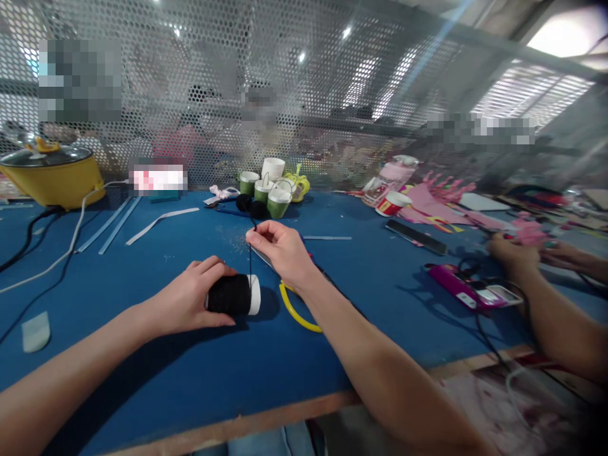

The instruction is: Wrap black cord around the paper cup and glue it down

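My left hand (190, 294) is wrapped round a spool of black thread (234, 295) lying on its side on the blue table (142, 367). A thin black strand (250, 259) runs straight up from the spool to my right hand (280, 250), whose thumb and fingers pinch its end just above and to the right. Under my right wrist lie scissors with yellow handles (297, 313). Two black pompoms (251, 206) sit further back on the table.
Green and white cups (270, 187) stand at the back by the perforated metal screen. A yellow pot (52, 174) with cables sits at far left. At right, another person's hands (522, 250) work among pink pieces; a pink tool (468, 288) lies beside them.
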A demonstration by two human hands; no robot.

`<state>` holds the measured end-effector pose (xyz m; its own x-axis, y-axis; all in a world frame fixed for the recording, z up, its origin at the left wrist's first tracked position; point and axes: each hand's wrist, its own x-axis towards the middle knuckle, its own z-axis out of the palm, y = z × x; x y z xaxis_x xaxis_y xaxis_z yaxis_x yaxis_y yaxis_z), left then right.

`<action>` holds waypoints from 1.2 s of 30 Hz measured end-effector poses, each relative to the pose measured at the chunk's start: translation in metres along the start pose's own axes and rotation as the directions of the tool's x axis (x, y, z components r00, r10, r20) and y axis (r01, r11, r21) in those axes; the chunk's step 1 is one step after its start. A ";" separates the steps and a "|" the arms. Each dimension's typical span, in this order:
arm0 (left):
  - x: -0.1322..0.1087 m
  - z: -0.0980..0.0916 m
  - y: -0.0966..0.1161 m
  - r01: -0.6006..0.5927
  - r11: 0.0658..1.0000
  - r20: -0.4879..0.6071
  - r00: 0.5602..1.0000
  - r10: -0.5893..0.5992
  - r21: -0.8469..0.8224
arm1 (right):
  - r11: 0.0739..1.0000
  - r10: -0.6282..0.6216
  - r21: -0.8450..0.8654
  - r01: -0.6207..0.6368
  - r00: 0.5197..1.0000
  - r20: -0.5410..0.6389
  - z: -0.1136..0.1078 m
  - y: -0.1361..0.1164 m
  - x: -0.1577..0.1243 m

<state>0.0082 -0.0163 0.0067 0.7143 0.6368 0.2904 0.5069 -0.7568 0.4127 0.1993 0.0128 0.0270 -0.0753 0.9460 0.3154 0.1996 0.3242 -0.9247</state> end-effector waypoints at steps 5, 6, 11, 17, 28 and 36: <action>0.000 0.000 0.001 -0.019 1.000 0.002 1.000 0.019 0.005 | 0.998 0.012 -0.058 -0.011 1.000 0.017 0.001 -0.001 -0.001; -0.001 0.000 0.000 -0.027 1.000 -0.009 1.000 0.027 0.005 | 0.997 0.020 -0.069 -0.018 1.000 0.023 0.001 0.000 -0.001; -0.001 0.003 -0.001 -0.074 0.996 -0.100 0.992 0.079 0.055 | 0.995 0.060 -0.087 -0.055 0.997 0.050 0.000 0.003 0.001; -0.001 0.005 -0.002 -0.129 0.982 -0.185 0.971 0.154 0.139 | 0.991 0.106 -0.089 -0.098 0.990 0.091 0.000 0.005 0.001; -0.001 0.005 -0.002 -0.197 0.947 -0.225 0.940 0.256 0.254 | 0.978 0.183 -0.132 -0.163 0.970 0.159 0.002 0.005 -0.002; 0.000 0.006 -0.005 -0.232 0.917 -0.223 0.923 0.313 0.326 | 0.968 0.237 -0.135 -0.212 0.951 0.199 0.002 0.003 -0.002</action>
<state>0.0083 -0.0134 -0.0011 0.7105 0.3843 0.5895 0.4566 -0.8892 0.0294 0.1981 0.0116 0.0228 -0.2193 0.9749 0.0386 0.3407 0.1136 -0.9333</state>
